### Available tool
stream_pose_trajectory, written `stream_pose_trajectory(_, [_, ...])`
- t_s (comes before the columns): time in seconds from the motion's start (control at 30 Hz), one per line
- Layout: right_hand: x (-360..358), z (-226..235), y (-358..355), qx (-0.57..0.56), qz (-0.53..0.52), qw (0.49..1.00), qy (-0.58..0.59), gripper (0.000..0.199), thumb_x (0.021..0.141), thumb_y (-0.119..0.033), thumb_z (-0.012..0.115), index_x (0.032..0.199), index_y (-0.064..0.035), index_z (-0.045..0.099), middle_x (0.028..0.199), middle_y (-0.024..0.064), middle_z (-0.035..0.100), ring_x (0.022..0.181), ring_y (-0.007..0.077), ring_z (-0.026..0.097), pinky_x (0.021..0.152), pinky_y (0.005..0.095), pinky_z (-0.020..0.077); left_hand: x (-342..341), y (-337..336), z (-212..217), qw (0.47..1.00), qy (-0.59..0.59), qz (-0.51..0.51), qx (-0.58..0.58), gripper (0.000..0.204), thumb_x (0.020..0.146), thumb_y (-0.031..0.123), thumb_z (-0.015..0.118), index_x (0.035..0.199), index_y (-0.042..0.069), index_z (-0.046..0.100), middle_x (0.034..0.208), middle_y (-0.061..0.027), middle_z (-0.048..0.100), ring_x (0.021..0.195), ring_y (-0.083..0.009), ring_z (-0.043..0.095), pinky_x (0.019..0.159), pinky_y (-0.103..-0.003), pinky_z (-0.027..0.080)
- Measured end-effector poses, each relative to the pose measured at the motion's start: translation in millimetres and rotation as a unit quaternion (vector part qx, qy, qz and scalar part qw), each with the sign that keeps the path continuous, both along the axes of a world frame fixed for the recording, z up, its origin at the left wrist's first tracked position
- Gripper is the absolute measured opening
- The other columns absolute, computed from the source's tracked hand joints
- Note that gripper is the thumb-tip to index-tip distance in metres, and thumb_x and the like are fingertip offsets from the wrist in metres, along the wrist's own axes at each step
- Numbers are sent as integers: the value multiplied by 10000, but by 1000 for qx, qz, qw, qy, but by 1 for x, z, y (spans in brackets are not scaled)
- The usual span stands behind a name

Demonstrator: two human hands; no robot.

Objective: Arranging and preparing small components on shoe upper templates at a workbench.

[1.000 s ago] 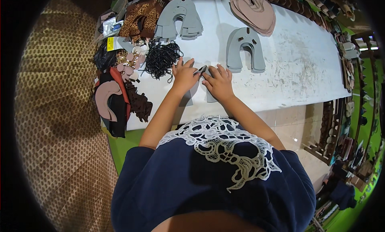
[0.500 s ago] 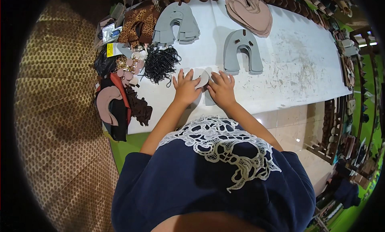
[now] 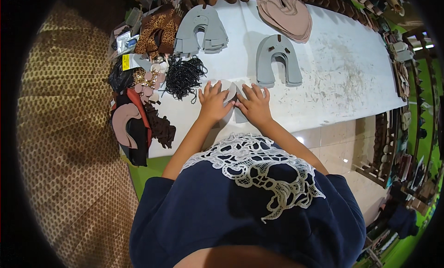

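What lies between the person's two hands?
In the head view, a grey piece lies between the left hand and the right hand; the hands partly cover it, so its full outline is hidden.

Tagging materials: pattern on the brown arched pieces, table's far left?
Arched pieces: leopard print, dark spots on tan; head view shows it best.

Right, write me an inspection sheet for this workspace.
Surface: white table, dark marks toward the right.
Work pieces: grey piece near the front edge; two grey stacks and a pink stack farther back.
Clutter: black beads, leopard-print pieces and a pink piece at left.
Hands: left hand and right hand close together at the grey piece; grip unclear.
Cables: nothing seen.
Surroundings: patterned cloth at left, tiled floor at right.
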State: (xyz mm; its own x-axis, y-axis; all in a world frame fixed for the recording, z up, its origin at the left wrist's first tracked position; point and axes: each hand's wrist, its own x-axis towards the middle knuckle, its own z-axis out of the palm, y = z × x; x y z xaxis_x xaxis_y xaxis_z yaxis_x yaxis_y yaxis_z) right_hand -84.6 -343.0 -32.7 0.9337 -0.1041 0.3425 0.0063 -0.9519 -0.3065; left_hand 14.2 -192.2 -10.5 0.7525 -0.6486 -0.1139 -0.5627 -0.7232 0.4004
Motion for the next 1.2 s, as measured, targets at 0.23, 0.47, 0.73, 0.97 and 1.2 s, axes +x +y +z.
stream_pose_trajectory(0.23, [1, -3, 1, -18, 9, 1000, 23, 346, 840, -424, 546, 1122, -243, 629, 1300, 46, 466, 1228, 276, 367, 988, 564, 218, 6, 3, -1, 1000, -5, 11, 4, 384, 737, 388, 664, 1074, 204, 654, 1385, -124, 393, 1323, -384, 230, 1023, -622, 125])
stream_pose_trajectory(0.47, [2, -2, 2, -13, 10, 999, 31, 367, 833, -421, 558, 1172, -286, 592, 1338, 60, 430, 1241, 306, 354, 981, 577, 217, 11, 4, -6, 1000, 7, 28, 1, 345, 777, 354, 629, 1071, 176, 656, 1376, -99, 412, 1318, -376, 241, 1024, -600, 148])
stream_pose_trajectory(0.73, [3, 0, 2, -21, 16, 998, 48, 385, 844, -433, 535, 1202, -295, 564, 1359, 59, 410, 1258, 303, 340, 987, 577, 220, 29, 11, -8, 999, -15, 36, 4, 335, 821, 337, 571, 1065, 123, 657, 1363, -92, 430, 1301, -388, 258, 1022, -545, 187])
stream_pose_trajectory(0.97, [3, -4, 1, -24, 17, 999, 41, 395, 841, -420, 545, 1218, -301, 548, 1354, 60, 410, 1247, 305, 345, 976, 576, 226, 37, -2, 8, 994, 99, 9, 37, 488, 820, 469, 533, 1128, 104, 633, 1412, -120, 371, 1322, -414, 212, 1056, -523, 140])
stream_pose_trajectory(1.2, [4, -3, 2, -19, 16, 999, 47, 391, 842, -412, 545, 1219, -305, 546, 1351, 61, 412, 1249, 304, 344, 981, 576, 227, 48, -6, -7, 989, 140, 47, 22, 476, 816, 407, 507, 1010, -4, 649, 1479, -124, 245, 1369, -405, 90, 1054, -590, 61])
